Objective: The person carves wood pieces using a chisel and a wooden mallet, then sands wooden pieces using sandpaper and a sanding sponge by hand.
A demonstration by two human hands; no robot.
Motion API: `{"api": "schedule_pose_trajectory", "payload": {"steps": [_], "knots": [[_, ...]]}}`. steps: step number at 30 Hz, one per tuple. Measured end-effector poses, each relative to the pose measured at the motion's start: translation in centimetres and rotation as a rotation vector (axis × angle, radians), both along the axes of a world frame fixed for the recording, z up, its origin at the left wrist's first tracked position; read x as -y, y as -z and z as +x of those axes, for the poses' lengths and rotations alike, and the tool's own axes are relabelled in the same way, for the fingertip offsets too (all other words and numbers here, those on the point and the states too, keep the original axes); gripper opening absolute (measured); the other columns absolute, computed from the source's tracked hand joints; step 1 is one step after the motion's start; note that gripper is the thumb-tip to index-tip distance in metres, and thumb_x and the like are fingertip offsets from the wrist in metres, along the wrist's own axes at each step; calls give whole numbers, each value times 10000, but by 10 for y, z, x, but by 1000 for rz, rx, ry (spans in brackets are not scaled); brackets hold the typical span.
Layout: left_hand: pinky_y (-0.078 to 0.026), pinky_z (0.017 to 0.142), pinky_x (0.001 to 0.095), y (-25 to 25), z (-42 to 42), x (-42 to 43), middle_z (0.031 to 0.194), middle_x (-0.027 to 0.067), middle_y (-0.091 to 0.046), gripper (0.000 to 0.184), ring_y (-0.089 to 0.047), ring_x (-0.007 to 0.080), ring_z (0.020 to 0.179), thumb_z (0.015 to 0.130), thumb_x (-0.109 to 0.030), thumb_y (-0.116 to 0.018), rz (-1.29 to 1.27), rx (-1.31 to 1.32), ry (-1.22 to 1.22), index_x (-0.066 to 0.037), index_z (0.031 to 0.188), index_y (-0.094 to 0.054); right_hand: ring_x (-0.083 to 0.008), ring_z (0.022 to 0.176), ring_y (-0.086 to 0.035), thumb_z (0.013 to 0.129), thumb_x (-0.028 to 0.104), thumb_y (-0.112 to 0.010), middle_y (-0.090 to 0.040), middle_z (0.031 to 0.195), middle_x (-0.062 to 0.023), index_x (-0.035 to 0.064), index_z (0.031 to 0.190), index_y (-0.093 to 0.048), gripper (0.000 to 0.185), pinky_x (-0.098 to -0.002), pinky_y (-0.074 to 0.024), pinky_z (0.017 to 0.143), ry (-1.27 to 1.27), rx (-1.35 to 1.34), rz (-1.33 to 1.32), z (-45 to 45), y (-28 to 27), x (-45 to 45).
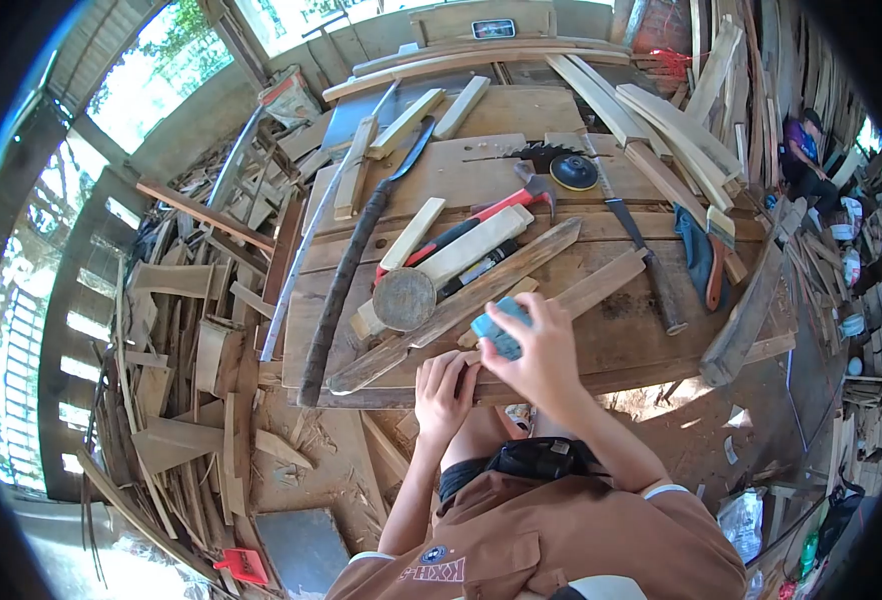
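Note:
My right hand (539, 350) grips a small blue-green block (502, 327) between thumb and fingers, above the near edge of the wooden table (601, 368). Just left of it, my left hand (447, 392) is closed at the table's edge on the end of a wooden piece, mostly hidden by the fingers. A long weathered board (461, 308) lies slantwise beyond both hands. Behind that board are a round tin (404, 299), a black marker-like tube (481, 266) and a red-and-black hammer (461, 230). A flat wood strip (601, 284) extends right from near my right hand.
A long dark-handled blade (346, 270) lies at the table's left. Right of centre are a chisel-like tool (651, 262), a circular saw blade (544, 155) and a brush (717, 260). Scrap wood (176, 350) is piled at left. A person (806, 155) sits at far right.

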State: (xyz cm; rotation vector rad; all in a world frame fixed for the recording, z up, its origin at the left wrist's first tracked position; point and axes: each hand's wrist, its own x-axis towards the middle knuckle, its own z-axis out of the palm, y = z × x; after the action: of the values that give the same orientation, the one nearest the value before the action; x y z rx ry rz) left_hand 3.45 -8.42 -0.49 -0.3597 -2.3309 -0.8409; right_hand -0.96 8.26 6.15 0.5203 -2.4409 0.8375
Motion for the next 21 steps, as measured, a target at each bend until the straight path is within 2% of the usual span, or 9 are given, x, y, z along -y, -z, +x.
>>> {"api": "schedule_pose_trajectory", "payload": {"steps": [4, 8, 10, 12, 13, 16, 18, 19, 21], "knots": [[-479, 814, 389, -3, 0, -3, 1003, 86, -670, 211, -630, 283, 912, 830, -73, -763, -3, -7, -16, -46, 1026, -690, -320, 952, -595, 728, 264, -785, -611, 1024, -148, 92, 1086, -759, 399, -434, -477, 847, 154, -36, 6, -37, -1, -64], [-480, 806, 380, -2, 0, -3, 1010, 73, -672, 230, -638, 267, 920, 832, -97, -769, -20, -22, -13, -53, 1040, -683, -346, 857, -632, 750, 301, -795, -649, 928, -183, 65, 1044, -778, 378, -429, -518, 763, 426, -95, 17, -97, 22, -156], [-479, 806, 379, -2, -1, -3, 1012, 72, -672, 229, -638, 266, 922, 832, -99, -768, -18, -25, -13, -56, 1041, -684, -362, 837, -661, 756, 329, -798, -675, 925, -213, 40, 1043, -772, 407, -421, -528, 766, 612, -48, 2, -123, 21, -199], [-479, 806, 376, 0, 2, -2, 1013, 69, -672, 229, -638, 263, 922, 832, -103, -768, -17, -22, -17, -60, 1042, -685, -376, 836, -677, 771, 347, -788, -689, 935, -241, 24, 1046, -765, 425, -407, -533, 788, 702, 45, -43, -133, 19, -226], [-479, 806, 374, -1, 0, -2, 1013, 67, -672, 230, -638, 262, 922, 832, -104, -768, -16, -30, -22, -62, 1042, -686, -353, 879, -681, 780, 319, -785, -696, 972, -229, 28, 1061, -763, 405, -396, -530, 820, 697, 52, -88, -127, 6, -221], [-479, 802, 372, -4, 0, -3, 1010, 64, -671, 232, -638, 260, 920, 831, -106, -769, -13, -32, -18, -64, 1045, -687, -338, 893, -666, 787, 253, -768, -691, 955, -201, 20, 1063, -754, 361, -406, -518, 841, 424, -123, -156, -92, -32, -159], [-478, 796, 376, -2, 1, -3, 1006, 63, -668, 236, -636, 260, 911, 833, -105, -766, -18, -17, -25, -62, 1051, -688, -327, 907, -640, 783, 195, -751, -667, 953, -180, 17, 1046, -745, 318, -425, -503, 838, 184, -47, -134, -48, -62, -87], [-477, 796, 377, -2, 1, -4, 1010, 65, -667, 240, -634, 262, 911, 833, -101, -764, -21, -15, -23, -60, 1056, -686, -343, 906, -617, 776, 184, -739, -642, 966, -174, 37, 1041, -738, 303, -437, -497, 807, 52, -39, -98, -33, -55, -58], [-476, 800, 380, 0, 0, -2, 1019, 70, -664, 249, -631, 266, 912, 832, -93, -761, -37, -10, -17, -55, 1064, -682, -325, 949, -590, 769, 259, -750, -614, 1051, -138, 94, 1102, -738, 372, -443, -469, 820, -109, -59, -41, -12, -19, -12]]}}
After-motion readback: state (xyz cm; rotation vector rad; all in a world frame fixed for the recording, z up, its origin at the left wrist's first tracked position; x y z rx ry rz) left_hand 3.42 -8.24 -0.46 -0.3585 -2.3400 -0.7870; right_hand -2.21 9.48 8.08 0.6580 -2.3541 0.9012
